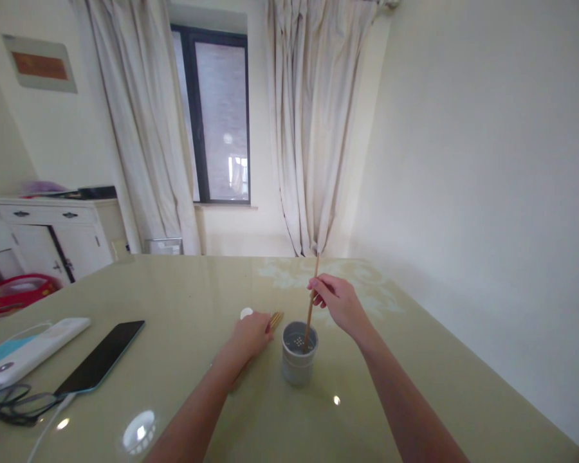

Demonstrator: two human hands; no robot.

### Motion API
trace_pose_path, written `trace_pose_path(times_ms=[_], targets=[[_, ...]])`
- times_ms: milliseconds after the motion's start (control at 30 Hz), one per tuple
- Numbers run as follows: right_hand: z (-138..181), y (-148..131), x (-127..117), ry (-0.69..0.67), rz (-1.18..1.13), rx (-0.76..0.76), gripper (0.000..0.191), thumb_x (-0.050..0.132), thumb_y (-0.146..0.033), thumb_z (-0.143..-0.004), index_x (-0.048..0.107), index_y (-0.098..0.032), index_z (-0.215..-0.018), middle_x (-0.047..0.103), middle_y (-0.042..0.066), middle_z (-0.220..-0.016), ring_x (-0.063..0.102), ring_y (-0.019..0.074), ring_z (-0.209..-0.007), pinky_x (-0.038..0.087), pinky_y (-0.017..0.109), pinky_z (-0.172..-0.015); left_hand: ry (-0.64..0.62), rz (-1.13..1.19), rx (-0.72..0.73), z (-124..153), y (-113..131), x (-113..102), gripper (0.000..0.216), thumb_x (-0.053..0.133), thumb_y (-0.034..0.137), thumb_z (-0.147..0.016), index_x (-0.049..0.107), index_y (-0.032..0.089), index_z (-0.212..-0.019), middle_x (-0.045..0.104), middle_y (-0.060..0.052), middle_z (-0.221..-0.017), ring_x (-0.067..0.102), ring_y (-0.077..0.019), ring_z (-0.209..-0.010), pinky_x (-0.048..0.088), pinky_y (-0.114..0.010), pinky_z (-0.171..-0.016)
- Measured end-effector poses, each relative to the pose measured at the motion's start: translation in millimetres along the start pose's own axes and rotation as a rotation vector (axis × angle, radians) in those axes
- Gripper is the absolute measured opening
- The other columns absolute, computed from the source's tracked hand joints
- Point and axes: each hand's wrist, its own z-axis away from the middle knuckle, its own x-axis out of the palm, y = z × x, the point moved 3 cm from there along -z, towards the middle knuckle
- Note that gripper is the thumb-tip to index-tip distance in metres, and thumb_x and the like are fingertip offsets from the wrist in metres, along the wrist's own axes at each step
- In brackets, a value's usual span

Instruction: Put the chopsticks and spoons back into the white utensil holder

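A grey cylindrical holder with a perforated bottom stands on the glossy table. My right hand pinches a wooden chopstick that stands nearly upright with its lower end inside the holder. My left hand is closed around a bundle of chopsticks lying on the table just left of the holder; only their tips stick out past the fingers.
A small white round object lies beyond my left hand. At the left sit a dark phone, a white remote-like device and glasses. A white cabinet and red basket stand beyond the table.
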Motion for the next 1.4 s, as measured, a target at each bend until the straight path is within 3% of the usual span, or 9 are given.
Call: trace_pose_path(times_ms=[167,500,767,1000,1100,1200,1300,1400], targets=[[-1.4,11.9,15.0,-0.111,0.109,0.044,0.024,0.059,-0.042,-0.094,0.064,-0.023,-0.079,0.075,0.002,-0.071,0.073,0.0191,-0.060,0.052,0.030,-0.062,-0.049,-0.040,-0.005,-1.8,4.1,3.2,0.018,0.060,0.023,-0.091,0.077,0.020,-0.099,0.079,-0.013,-0.107,0.075,-0.0302,-0.101,0.053,-0.035,-0.081],[2.9,21.4,23.7,-0.202,0.265,0.070,0.041,0.049,-0.040,-0.102,0.063,-0.023,-0.068,0.074,0.002,-0.069,0.067,0.0168,-0.057,0.047,0.029,-0.061,-0.061,-0.036,0.026,-8.9,5.3,10.4,0.018,0.067,0.026,-0.085,0.077,0.020,-0.099,0.079,-0.015,-0.109,0.075,-0.0316,-0.104,0.055,-0.036,-0.085],[2.4,24.6,27.4,-0.206,0.280,0.050,0.039,0.046,-0.038,-0.103,0.062,-0.024,-0.071,0.072,0.001,-0.067,0.064,0.0171,-0.057,0.045,0.029,-0.062,-0.066,-0.030,0.030,-9.5,4.6,12.5,0.021,0.065,0.020,-0.086,0.077,0.018,-0.103,0.079,-0.016,-0.110,0.075,-0.0309,-0.107,0.055,-0.035,-0.089],[4.3,23.2,25.0,-0.230,0.324,0.104,0.039,0.054,-0.043,-0.101,0.068,-0.022,-0.071,0.074,0.004,-0.069,0.066,0.0187,-0.060,0.042,0.029,-0.060,-0.050,0.016,0.045,-6.4,11.4,13.9,0.020,0.058,0.014,-0.092,0.076,0.016,-0.100,0.079,-0.017,-0.110,0.074,-0.0288,-0.105,0.053,-0.034,-0.087],[4.4,13.6,17.2,-0.173,0.428,0.111,0.040,0.055,-0.043,-0.102,0.069,-0.021,-0.071,0.073,0.004,-0.069,0.065,0.0192,-0.062,0.040,0.030,-0.061,-0.006,0.061,0.024,-8.8,2.9,-1.6,0.018,0.058,0.015,-0.091,0.075,0.016,-0.098,0.079,-0.016,-0.106,0.074,-0.0275,-0.101,0.051,-0.033,-0.083],[5.9,-6.0,9.7,-0.021,0.481,0.034,0.040,0.057,-0.043,-0.102,0.066,-0.021,-0.070,0.070,0.003,-0.068,0.062,0.0196,-0.065,0.037,0.031,-0.063,0.117,0.356,0.078,-4.7,-7.8,-37.4,0.012,0.063,0.023,-0.090,0.072,0.017,-0.095,0.079,-0.010,-0.095,0.073,-0.0223,-0.088,0.051,-0.029,-0.076],[11.7,-28.5,10.2,0.067,0.298,-0.063,0.036,0.057,-0.046,-0.102,0.068,-0.021,-0.079,0.068,0.002,-0.069,0.061,0.0180,-0.064,0.040,0.030,-0.063,0.229,0.755,0.283,13.3,-3.2,-78.4,0.017,0.066,0.033,-0.090,0.069,0.017,-0.094,0.075,-0.004,-0.084,0.067,-0.0173,-0.075,0.050,-0.026,-0.068],[20.0,-46.8,17.3,0.027,-0.005,-0.121,0.029,0.058,-0.047,-0.101,0.072,-0.021,-0.102,0.072,0.001,-0.081,0.064,0.0164,-0.065,0.047,0.028,-0.062,0.283,0.917,0.469,38.7,19.5,-103.8,0.018,0.067,0.035,-0.091,0.069,0.018,-0.095,0.072,-0.001,-0.082,0.063,-0.0141,-0.071,0.050,-0.024,-0.067]])
